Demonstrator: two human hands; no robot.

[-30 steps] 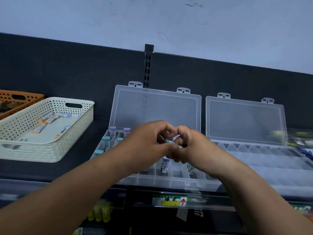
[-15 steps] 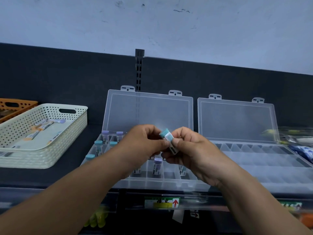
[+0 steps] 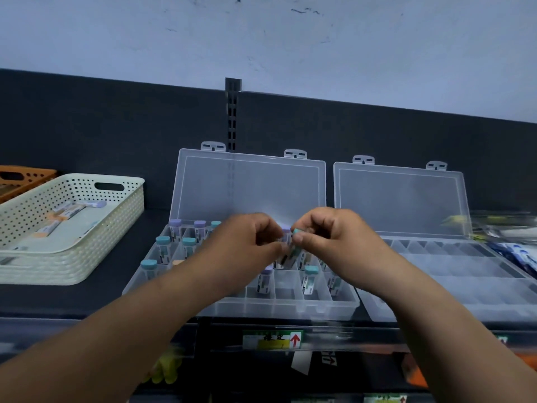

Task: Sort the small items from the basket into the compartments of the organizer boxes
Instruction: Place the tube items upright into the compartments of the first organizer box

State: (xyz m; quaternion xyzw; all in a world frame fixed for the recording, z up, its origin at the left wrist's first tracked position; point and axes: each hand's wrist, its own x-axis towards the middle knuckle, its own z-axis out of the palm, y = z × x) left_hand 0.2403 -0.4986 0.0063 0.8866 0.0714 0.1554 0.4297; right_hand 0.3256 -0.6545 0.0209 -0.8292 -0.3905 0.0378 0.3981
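Fingers (image 3: 270,251) of left hand (image 3: 241,245) and right hand (image 3: 334,237) now tight on two tubes, purple-capped tube (image 3: 286,232) newly beside teal-capped tube (image 3: 297,231).

Orange crate (image 3: 20,178) far left, slotted upright (image 3: 233,112) on dark back panel (image 3: 87,126); shelf label (image 3: 271,339) with red arrow below
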